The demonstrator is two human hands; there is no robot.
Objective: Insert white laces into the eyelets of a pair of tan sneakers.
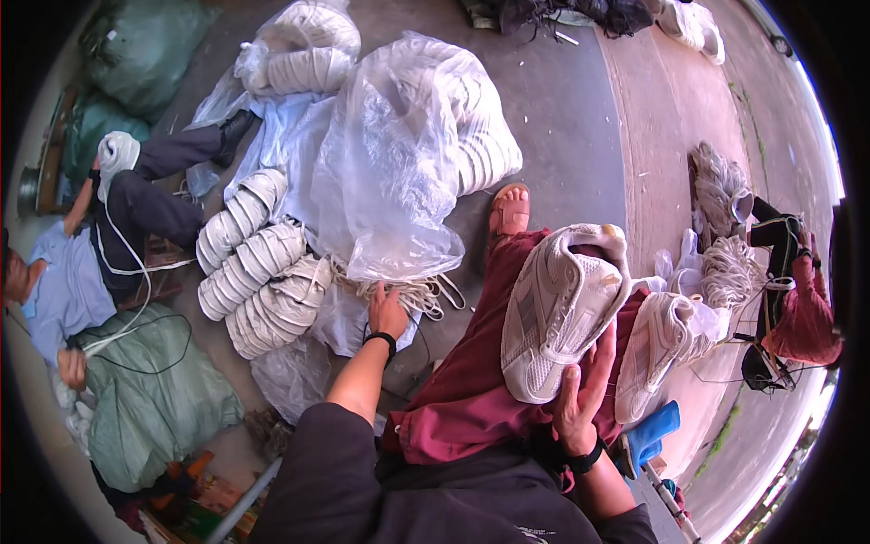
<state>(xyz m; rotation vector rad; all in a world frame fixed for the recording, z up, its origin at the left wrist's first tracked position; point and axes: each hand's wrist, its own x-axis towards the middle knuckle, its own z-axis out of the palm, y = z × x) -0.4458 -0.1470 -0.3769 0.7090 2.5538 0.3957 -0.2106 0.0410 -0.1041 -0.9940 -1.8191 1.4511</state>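
My right hand (584, 399) holds a white and grey mesh sneaker upper (553, 317) over my right thigh, thumb and fingers against its lower side. The upper stands toe toward me, with bare eyelets along its opening. My left hand (389, 314) reaches forward to a loose bundle of cream shoelaces (435, 292), its fingertips closed among them. What exactly they pinch is partly hidden. Just left of that hand lie rows of nested sneaker uppers (254, 267). A clear plastic bag (390, 181) with more nested uppers inside spreads beyond the laces.
More pale uppers (652, 349) and bundled laces (729, 272) lie at my right. A seated person (68, 272) on the left handles an upper and white cord. Another person (802, 308) sits far right. Green sacks (154, 390) stand on the left; a blue object (651, 435) sits near my right wrist.
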